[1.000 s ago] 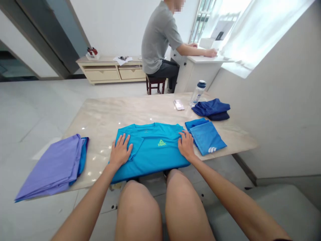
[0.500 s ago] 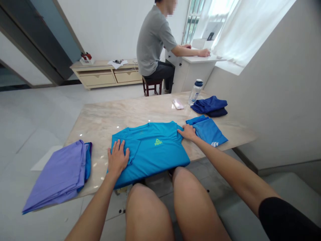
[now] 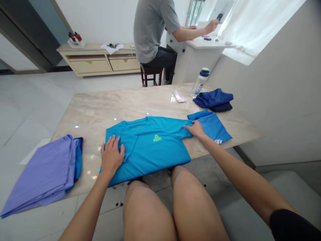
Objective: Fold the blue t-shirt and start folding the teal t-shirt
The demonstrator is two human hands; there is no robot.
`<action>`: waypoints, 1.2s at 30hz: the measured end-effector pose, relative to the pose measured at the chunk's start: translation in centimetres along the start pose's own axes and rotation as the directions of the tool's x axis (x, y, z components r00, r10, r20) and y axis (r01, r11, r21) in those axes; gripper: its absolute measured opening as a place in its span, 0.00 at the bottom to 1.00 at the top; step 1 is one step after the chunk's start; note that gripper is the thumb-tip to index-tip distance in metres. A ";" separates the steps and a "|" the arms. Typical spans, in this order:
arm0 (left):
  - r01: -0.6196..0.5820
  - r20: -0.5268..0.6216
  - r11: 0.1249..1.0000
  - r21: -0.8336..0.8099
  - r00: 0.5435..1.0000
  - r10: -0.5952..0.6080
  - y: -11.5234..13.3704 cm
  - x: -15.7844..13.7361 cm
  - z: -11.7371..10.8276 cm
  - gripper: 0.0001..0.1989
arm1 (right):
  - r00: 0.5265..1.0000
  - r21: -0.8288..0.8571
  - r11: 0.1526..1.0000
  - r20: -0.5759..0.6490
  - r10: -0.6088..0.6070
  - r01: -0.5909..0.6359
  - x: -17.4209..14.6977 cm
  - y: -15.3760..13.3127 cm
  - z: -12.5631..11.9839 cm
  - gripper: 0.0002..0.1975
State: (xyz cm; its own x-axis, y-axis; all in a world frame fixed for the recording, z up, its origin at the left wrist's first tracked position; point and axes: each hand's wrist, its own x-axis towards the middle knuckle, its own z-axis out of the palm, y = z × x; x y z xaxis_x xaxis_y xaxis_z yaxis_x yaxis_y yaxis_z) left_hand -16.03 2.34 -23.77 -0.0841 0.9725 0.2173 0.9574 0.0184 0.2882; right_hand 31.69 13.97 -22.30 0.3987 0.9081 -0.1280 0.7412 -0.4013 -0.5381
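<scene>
Here's the bright turquoise sports T-shirt with the lime-green chest logo, lying chest-up at the near edge of the pale marbled stone table, its hem draping just over the lip above the person's knees. The left hand lies flat on the folded-in sleeve side, fingers spread and pressing the cloth down, not gripping anything. The right hand is out at the opposite sleeve, fingertips closed on the edge of the fabric, pinching it where it nearly meets the folded blue garment with a white logo just beside it. This looks like thin, light, slick athletic knit: limp, no stiffness of its own, likely to slide on the polished stone and to sag wherever it isn't supported. Best held at seams and sleeve edges, I'd judge, with a flat palm anchoring the other side, much as it is held here. To the left lies a pile of lilac folded cloth; further back, a dark navy bundle and a clear water bottle with a blue cap. A person in a grey shirt sits at a white desk beyond.
</scene>
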 end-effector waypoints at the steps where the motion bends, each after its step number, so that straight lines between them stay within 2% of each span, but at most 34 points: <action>1: 0.003 0.008 1.000 0.005 1.000 -0.003 0.2 -0.1 -0.1 0.31 | 1.000 0.012 1.000 -0.015 0.000 0.001 -0.2 -0.5 0.1 0.32; 3: 0.019 0.022 1.000 0.017 1.000 -0.019 0.7 -0.3 -0.3 0.31 | 0.997 0.005 0.999 -0.057 -0.046 0.047 -0.9 -1.7 -0.2 0.27; 5: 0.046 0.026 0.998 0.032 0.999 -0.047 1.1 -0.5 -0.4 0.31 | 0.980 -0.055 0.985 -0.105 -0.169 0.164 -1.9 -3.3 -1.1 0.24; 7: 0.069 0.028 0.997 0.044 0.997 -0.071 1.5 -0.7 -0.5 0.31 | 0.935 -0.145 0.937 -0.117 -0.335 0.317 -3.1 -5.3 -2.3 0.21; 9: 0.083 0.033 0.995 0.050 0.996 -0.085 1.7 -0.7 -0.6 0.30 | 0.870 -0.210 0.859 -0.068 -0.489 0.467 -4.4 -7.7 -3.1 0.20; 12: 0.091 0.032 0.995 0.041 0.995 -0.092 1.8 -0.7 -0.7 0.29 | 0.737 -0.182 0.715 0.110 -0.667 0.675 -7.0 -11.3 -3.1 0.22; 14: 0.089 0.024 0.996 0.025 0.996 -0.089 1.8 -0.7 -0.7 0.29 | 0.598 -0.033 0.620 0.310 -0.739 0.784 -8.8 -12.9 -2.1 0.26; 16: 0.084 0.016 0.996 0.007 0.996 -0.084 1.8 -0.7 -0.8 0.29 | 0.442 0.173 0.571 0.471 -0.764 0.802 -10.1 -13.5 -0.4 0.31; 17: 0.082 0.014 0.997 -0.003 0.997 -0.082 1.8 -0.7 -0.8 0.29 | 0.395 0.246 0.566 0.504 -0.768 0.787 -10.5 -13.5 0.5 0.32; 18: 0.081 0.014 0.997 -0.013 0.997 -0.081 1.8 -0.7 -0.8 0.29 | 0.382 0.279 0.567 0.507 -0.772 0.775 -10.7 -13.3 1.5 0.32; 21: 0.081 0.018 0.996 -0.035 0.997 -0.081 1.8 -0.8 -0.7 0.30 | 0.403 0.202 0.529 0.445 -0.799 0.825 -10.4 -11.8 4.3 0.28; 24: 0.080 0.034 0.996 -0.026 0.996 -0.079 1.7 -0.7 -0.5 0.30 | 0.371 0.085 0.452 0.447 -0.814 0.888 -9.8 -9.9 6.4 0.29; 27: 0.065 0.063 0.998 -0.008 0.996 -0.064 1.3 -0.4 -0.4 0.31 | 0.410 -0.013 0.452 0.442 -0.798 0.892 -9.4 -8.3 7.8 0.32; 30: -0.082 0.132 0.997 -0.013 0.988 0.083 0.8 -0.2 -0.5 0.31 | 0.450 -0.072 0.466 0.422 -0.787 0.882 -9.4 -7.5 8.3 0.34; 33: -0.235 0.228 0.971 -0.036 0.944 0.237 1.0 -0.7 -0.6 0.31 | 0.470 -0.095 0.478 0.426 -0.773 0.873 -9.4 -6.7 8.0 0.33; 36: -0.218 0.240 0.976 -0.015 0.946 0.215 1.9 -1.9 -0.5 0.31 | 0.479 -0.115 0.480 0.434 -0.763 0.870 -9.4 -5.3 6.9 0.33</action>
State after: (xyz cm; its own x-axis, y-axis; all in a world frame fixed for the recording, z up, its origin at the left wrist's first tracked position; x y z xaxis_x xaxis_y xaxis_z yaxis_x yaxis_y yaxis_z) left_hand -14.20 0.46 -23.19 0.1930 0.9802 0.0437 0.9483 -0.1978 0.2480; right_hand 20.31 8.42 -23.95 -0.6093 0.7928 -0.0124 0.7646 0.5833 -0.2740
